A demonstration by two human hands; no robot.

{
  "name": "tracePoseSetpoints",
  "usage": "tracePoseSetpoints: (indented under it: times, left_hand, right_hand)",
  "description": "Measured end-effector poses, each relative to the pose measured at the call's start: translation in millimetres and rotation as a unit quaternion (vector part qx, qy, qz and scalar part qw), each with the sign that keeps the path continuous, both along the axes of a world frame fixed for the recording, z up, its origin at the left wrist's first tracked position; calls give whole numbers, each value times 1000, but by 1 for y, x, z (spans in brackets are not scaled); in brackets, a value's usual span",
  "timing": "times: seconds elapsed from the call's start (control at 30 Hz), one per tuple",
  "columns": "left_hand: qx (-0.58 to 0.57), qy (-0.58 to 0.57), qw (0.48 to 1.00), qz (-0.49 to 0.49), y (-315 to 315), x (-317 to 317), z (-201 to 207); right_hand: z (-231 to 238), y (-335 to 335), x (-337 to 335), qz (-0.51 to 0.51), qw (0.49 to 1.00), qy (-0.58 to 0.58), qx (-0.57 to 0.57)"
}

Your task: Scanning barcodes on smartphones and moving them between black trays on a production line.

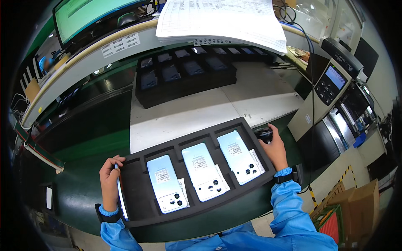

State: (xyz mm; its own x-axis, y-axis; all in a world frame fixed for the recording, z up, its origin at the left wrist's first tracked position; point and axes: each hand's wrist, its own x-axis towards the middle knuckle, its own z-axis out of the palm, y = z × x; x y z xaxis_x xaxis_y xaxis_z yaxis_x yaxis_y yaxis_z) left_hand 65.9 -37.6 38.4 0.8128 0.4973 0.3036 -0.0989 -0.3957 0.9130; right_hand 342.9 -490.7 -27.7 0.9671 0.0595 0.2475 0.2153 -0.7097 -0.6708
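Observation:
A black foam tray (140,196) lies tilted across the green bench, with several compartments. Three pale blue phones rest in it back side up: the left phone (165,196), the middle phone (197,178) and the right phone (234,150). Each bears a white label, and a paper slip sticks out beside it. At the tray's left end my left hand (110,180) is closed on another phone (121,196), turned edge-on; the leftmost compartment holds no phone. Beyond the right end, my right hand (274,148) curls round a glossy black handheld device (264,134), its kind unclear.
Farther back, stacked black trays (184,94) with dark phones stand on a white board (243,104). Papers (222,21) overhang from a shelf beside a monitor (92,19). At right is a label printer (322,92); a cable (313,125) hangs near my right wrist. Cardboard boxes (356,205) stand below.

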Motion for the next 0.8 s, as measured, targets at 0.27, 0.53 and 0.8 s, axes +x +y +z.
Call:
tracePoseSetpoints:
  times: [0.27, 0.53, 0.8]
  left_hand:
    - [13, 14, 999, 30, 2, -4, -5]
    - [-2, 16, 1000, 14, 3, 1, -8]
    - [4, 9, 1000, 8, 11, -3, -14]
  right_hand:
    - [47, -21, -17, -77, 935, -197, 286]
    - [130, -103, 5, -93, 827, -147, 534]
    - [135, -102, 17, -72, 803, -113, 581]
